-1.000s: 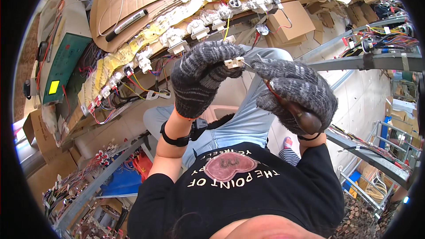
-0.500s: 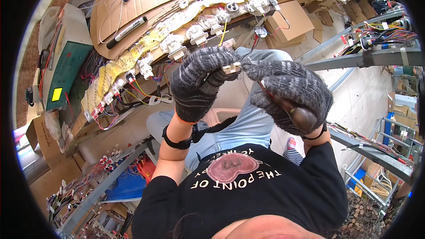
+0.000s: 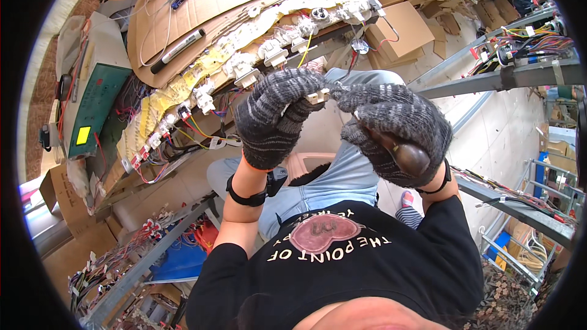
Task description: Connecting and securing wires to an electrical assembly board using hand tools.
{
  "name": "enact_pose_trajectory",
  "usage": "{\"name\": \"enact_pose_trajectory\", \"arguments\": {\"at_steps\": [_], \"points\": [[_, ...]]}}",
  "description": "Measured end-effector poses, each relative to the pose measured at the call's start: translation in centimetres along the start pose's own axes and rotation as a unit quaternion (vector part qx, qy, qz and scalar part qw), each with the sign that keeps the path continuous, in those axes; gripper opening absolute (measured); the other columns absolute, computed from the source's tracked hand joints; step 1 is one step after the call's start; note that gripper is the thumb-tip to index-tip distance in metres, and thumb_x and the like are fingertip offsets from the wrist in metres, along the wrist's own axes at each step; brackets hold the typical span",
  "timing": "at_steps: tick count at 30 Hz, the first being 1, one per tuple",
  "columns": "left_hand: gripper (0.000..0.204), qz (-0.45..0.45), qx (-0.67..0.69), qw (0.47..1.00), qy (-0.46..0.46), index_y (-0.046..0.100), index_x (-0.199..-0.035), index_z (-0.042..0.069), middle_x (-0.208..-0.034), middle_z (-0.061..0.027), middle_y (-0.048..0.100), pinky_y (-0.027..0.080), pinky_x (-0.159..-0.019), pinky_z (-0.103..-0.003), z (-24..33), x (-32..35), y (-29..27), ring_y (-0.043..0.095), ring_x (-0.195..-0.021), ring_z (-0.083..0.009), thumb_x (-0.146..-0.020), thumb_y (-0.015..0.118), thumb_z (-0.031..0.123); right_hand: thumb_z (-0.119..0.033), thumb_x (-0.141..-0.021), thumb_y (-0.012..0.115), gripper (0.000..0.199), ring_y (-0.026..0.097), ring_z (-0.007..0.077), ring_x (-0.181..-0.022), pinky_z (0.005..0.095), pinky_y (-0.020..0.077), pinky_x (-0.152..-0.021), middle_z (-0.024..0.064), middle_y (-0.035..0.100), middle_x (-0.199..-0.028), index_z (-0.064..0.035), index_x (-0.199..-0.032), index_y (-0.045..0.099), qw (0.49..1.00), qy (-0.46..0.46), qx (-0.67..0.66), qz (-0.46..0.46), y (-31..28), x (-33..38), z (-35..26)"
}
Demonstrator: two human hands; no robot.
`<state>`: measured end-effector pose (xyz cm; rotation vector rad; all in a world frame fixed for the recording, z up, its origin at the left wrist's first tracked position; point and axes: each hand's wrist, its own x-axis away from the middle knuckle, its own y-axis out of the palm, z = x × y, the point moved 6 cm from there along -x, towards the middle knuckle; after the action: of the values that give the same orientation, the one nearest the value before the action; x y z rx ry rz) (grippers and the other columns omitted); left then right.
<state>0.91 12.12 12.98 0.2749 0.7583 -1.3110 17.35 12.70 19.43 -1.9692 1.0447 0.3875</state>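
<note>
My left hand [image 3: 278,116], in a dark grey knitted glove, is closed on a small white plastic connector [image 3: 317,96] at its fingertips. My right hand [image 3: 400,131], gloved the same way, is wrapped round a tool with a dark, rounded handle [image 3: 411,157]. The tool's handle end sticks out toward my wrist, and its working end is hidden by the glove. The fingertips of my right hand are right beside the connector. Both hands are raised over my lap, just in front of the wiring board's edge.
White connector holders [image 3: 272,52] and coloured wires line the board ahead. Cardboard [image 3: 244,0] with a marker [image 3: 177,52] lies beyond, beside a green box [image 3: 101,101] at left. Metal rails [image 3: 520,79] with wire bundles flank me; open cartons [image 3: 400,30] stand far right.
My right hand has shifted slightly left and tilted a little with the tool. My left hand still grips the connector. The whole view has moved slightly.
</note>
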Motion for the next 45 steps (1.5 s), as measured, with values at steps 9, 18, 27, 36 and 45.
{"name": "enact_pose_trajectory", "arguments": {"at_steps": [9,18,27,36,45], "points": [[0.007,-0.018,-0.020,0.999,0.027,0.065,-0.088,-0.001,-0.086,-0.0110,0.067,0.050,-0.077,-0.033,0.2,-0.1,0.2,0.064,-0.081,-0.0221,-0.082,0.064,0.003,-0.005,-0.074,0.070,0.025,0.063,0.0327,-0.086,0.0391,0.0504,-0.078,0.0153,0.063,-0.094,-0.0031,-0.098,0.062,1.000,0.021,0.000,-0.003,-0.2,-0.1,0.3],[0.007,-0.034,-0.011,0.998,0.055,0.065,-0.088,-0.001,-0.087,-0.0114,0.067,0.051,-0.076,-0.033,-0.1,-0.2,0.1,0.065,-0.080,-0.0223,-0.082,0.064,0.002,-0.006,-0.077,0.069,0.016,0.063,0.0274,-0.071,0.0349,0.0509,-0.063,0.0099,0.063,-0.082,-0.0035,-0.090,0.062,0.999,0.028,0.019,0.039,-0.6,-0.8,-0.1],[0.022,-0.078,-0.017,0.994,0.076,0.068,-0.094,0.006,-0.091,-0.0085,0.068,0.051,-0.079,-0.033,-0.1,-0.5,0.1,0.066,-0.084,-0.0225,-0.074,0.066,-0.003,-0.003,-0.075,0.070,0.017,0.064,0.0244,-0.070,0.0313,0.0516,-0.060,0.0092,0.064,-0.082,-0.0054,-0.091,0.064,0.997,0.052,-0.017,0.062,-0.7,0.1,0.9],[0.017,0.028,0.137,0.983,-0.122,0.066,-0.091,0.004,-0.093,-0.0089,0.066,0.051,-0.076,-0.030,-2.3,0.0,-1.2,0.063,-0.087,-0.0186,-0.075,0.068,-0.002,-0.005,-0.074,0.070,0.019,0.065,0.0301,-0.080,0.0387,0.0516,-0.072,0.0127,0.065,-0.088,-0.0023,-0.092,0.064,0.995,0.007,0.087,0.053,-1.2,0.9,-0.3],[0.017,0.153,0.265,0.932,-0.194,0.061,-0.096,0.001,-0.091,-0.0056,0.063,0.050,-0.070,-0.024,-2.6,1.7,-1.5,0.060,-0.081,-0.0127,-0.080,0.068,0.000,-0.012,-0.078,0.064,0.020,0.060,0.0316,-0.073,0.0375,0.0491,-0.066,0.0130,0.064,-0.085,-0.0083,-0.097,0.064,0.993,0.068,-0.044,0.081,5.7,-1.4,5.7]]}}
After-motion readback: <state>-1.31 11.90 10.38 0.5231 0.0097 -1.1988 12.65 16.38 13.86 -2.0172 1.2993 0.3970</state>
